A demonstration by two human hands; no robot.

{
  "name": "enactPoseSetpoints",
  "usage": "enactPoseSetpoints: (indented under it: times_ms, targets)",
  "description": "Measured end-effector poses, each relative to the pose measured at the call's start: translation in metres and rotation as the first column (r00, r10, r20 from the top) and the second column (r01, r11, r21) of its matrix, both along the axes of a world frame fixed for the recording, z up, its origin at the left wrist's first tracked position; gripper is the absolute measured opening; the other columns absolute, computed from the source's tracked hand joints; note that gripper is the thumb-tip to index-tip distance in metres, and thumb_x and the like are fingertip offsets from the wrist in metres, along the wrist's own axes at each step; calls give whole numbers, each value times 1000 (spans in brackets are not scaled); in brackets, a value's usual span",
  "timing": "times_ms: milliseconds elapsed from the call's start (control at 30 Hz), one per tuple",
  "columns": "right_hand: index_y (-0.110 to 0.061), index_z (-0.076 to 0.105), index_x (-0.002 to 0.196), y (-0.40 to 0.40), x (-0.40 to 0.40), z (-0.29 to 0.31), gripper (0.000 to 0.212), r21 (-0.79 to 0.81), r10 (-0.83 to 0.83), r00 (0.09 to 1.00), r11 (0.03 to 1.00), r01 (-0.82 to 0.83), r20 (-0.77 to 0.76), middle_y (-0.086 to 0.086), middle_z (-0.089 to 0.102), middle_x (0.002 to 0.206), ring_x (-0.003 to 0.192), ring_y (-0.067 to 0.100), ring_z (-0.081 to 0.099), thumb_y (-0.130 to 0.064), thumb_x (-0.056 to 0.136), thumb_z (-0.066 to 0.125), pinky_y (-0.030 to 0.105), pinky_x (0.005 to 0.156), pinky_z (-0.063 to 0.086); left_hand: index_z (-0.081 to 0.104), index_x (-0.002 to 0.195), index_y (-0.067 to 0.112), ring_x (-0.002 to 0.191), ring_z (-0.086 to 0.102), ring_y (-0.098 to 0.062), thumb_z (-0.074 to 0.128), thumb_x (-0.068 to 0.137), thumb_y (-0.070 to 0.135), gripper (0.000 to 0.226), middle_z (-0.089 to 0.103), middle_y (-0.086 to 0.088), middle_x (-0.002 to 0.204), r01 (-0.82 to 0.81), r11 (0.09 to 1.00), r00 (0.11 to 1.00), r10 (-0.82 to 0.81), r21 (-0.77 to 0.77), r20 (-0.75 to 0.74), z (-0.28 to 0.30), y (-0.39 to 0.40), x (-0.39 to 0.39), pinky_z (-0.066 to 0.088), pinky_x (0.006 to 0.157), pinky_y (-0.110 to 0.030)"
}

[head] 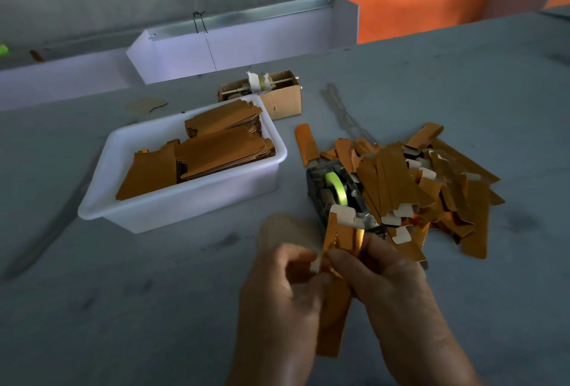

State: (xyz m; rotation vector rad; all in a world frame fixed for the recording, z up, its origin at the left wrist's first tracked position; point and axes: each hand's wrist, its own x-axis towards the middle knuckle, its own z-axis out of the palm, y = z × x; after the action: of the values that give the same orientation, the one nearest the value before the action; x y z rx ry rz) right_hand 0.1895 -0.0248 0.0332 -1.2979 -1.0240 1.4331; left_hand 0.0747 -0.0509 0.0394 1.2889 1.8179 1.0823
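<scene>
One white tub sits left of the desk's middle, holding about three stacks of flattened gold cards, likely the finished share. Near the front edge, the left hand pinches a flap of one gold card blank while the right hand grips its side, fingers curled round it. The fold looks half made. Just behind stands one tape dispenser. Rightward, a loose pile of blanks, too many to count, seems left to do.

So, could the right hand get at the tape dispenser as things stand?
Probably yes: the tape dispenser sits just beyond the right hand, nothing between, though that hand grips the gold strip.
</scene>
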Motion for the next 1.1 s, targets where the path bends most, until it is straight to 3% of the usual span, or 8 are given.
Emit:
enactPoseSetpoints:
  times_ms: [100, 200, 333, 467, 567, 800, 1033, 1100]
  targets:
    - [-31, 70, 76, -1, 1, 4, 13, 46, 67, 998, 997, -68, 22, -3, 68, 67, 67, 10, 65, -19, 81, 66, 25, 65, 51, 72, 73, 19, 60, 69, -17, 74, 81, 12, 10, 71, -4, 66, 94, 980, 930, -25, -173, 366, 3, 4, -8, 57, 56, -33]
    - [-27, 68, 77, 5, 12, 5, 6, 118, 34, 985, 992, -55, 168, -9, 68, 74, 71, 3, 64, -27, 80, 64, 17, 63, 50, 73, 73, 13, 48, 61, -14, 70, 81, 5, 11, 69, -5, 60, 52, 989, 925, 6, -142, 379, 0, 8, -7, 45, 42, -20]
    - [-29, 63, 76, 28, 45, 15, 10, 294, -213, 880, 952, 88, 424, -10, 62, 78, 69, 5, 57, -25, 85, 62, 19, 57, 39, 71, 71, 9, 47, 47, -17, 67, 83, 4, 13, 59, -13, 59, -50, 991, 873, 103, -123, 476, -5, 14, -10, 36, 38, -20]
    - [-28, 65, 76, 48, 57, 12, 14, 175, -52, 820, 983, -60, 570, -11, 60, 69, 59, 4, 54, -26, 89, 59, 19, 54, 37, 66, 72, 8, 51, 44, -17, 66, 84, 8, 13, 55, -10, 59, -73, 989, 840, 131, -130, 527, -6, 18, -5, 33, 44, -24]
    - [-23, 67, 83, 53, 54, 5, 12, 89, 84, 807, 982, -167, 584, -11, 60, 67, 58, 0, 55, -29, 90, 58, 13, 54, 36, 62, 71, 7, 42, 40, -11, 64, 86, 7, 15, 51, -7, 54, -57, 992, 840, 107, -109, 531, -4, 21, 4, 30, 39, -18]
    - [-32, 61, 75, 53, 44, 4, 11, 41, 135, 746, 976, -212, 652, -14, 58, 75, 67, 0, 55, -35, 85, 62, 11, 53, 33, 63, 76, 9, 41, 42, -5, 64, 89, 11, 13, 56, 2, 54, 3, 994, 816, 60, -108, 575, 3, 25, 23, 33, 38, -15]
    - [-23, 67, 78, 53, 39, 2, 8, 51, 79, 840, 991, -125, 537, -10, 62, 72, 66, 3, 59, -25, 85, 65, 14, 53, 37, 66, 83, 8, 39, 44, -1, 63, 90, 14, 10, 59, 7, 53, 3, 994, 830, 60, -111, 555, -1, 29, 26, 36, 40, -13]
    - [-18, 67, 77, 49, 36, 1, 10, 53, 32, 924, 997, -57, 380, -6, 65, 68, 65, 3, 62, -20, 86, 63, 11, 52, 42, 66, 81, 8, 40, 45, -1, 63, 90, 14, 11, 60, 5, 55, 7, 996, 841, 43, -91, 539, -1, 29, 26, 37, 40, -13]
